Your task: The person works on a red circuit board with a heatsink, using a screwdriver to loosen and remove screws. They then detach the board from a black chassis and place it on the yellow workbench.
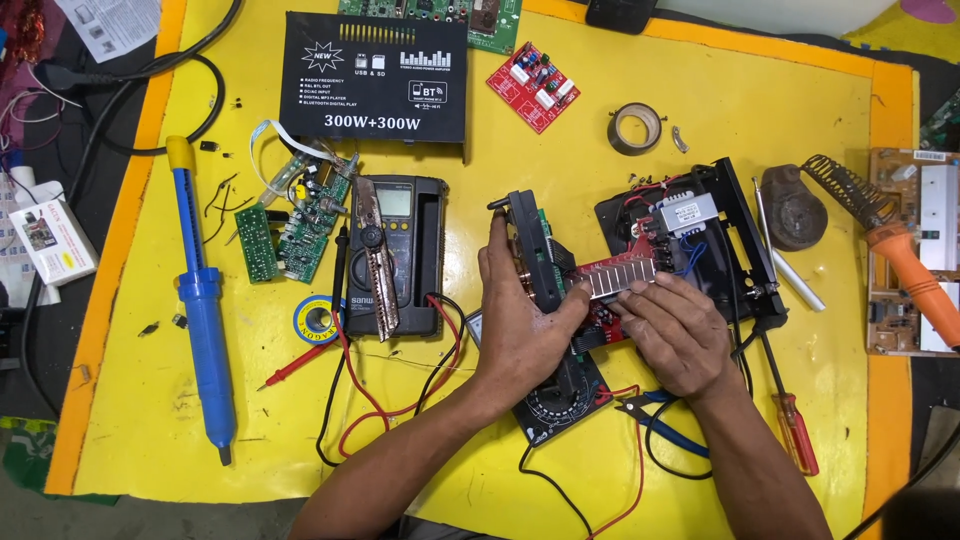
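My left hand (520,320) grips a black front panel (530,245) that stands on edge, thumb on its right side. My right hand (680,335) presses down on a red circuit board (620,272) with a row of pale segments, which sticks out from the panel. Just behind it lies an open black amplifier chassis (735,215) with a grey transformer (685,212) and red and blue wires. A black round-dialed part (555,410) lies under my left wrist.
Yellow worktable (700,100). Black multimeter (405,255) with red and black leads, utility knife (378,260), green circuit boards (295,230), blue desoldering pump (205,310), solder roll (320,320), tape roll (634,128), soldering iron (905,265) on its stand, blue pliers (670,425), red screwdriver (795,425).
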